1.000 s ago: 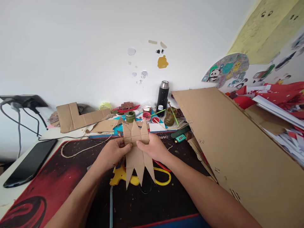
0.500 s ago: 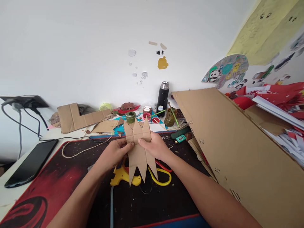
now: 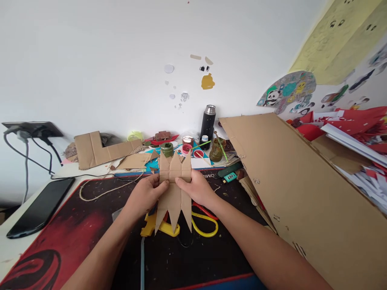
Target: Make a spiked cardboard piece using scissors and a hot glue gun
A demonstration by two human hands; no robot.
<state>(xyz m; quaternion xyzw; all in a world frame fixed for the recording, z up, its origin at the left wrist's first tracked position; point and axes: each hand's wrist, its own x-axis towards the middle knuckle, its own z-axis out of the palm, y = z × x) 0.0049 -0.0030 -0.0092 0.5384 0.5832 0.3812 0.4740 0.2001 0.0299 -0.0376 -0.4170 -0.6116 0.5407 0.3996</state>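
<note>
A brown cardboard cutout (image 3: 174, 189) with pointed spikes at top and bottom is held above the desk mat. My left hand (image 3: 144, 196) grips its left side, thumb on the front at the middle crease. Gripping the right side, my right hand (image 3: 196, 187) also has its thumb on the front. Under the cutout lie a yellow glue gun (image 3: 157, 228) and yellow-handled scissors (image 3: 205, 220) on the red and black mat (image 3: 75, 229).
A big cardboard sheet (image 3: 296, 189) leans at the right, with red and white papers (image 3: 347, 129) behind. Paint jars (image 3: 167, 149), a black flask (image 3: 207, 125) and cardboard scraps (image 3: 96, 150) line the wall. A black phone (image 3: 42, 206) and string (image 3: 102, 191) lie left.
The cutout's lower spikes have swung from pointing down-right to down-left between my hands. Both hands keep their grip in about the same place.
</note>
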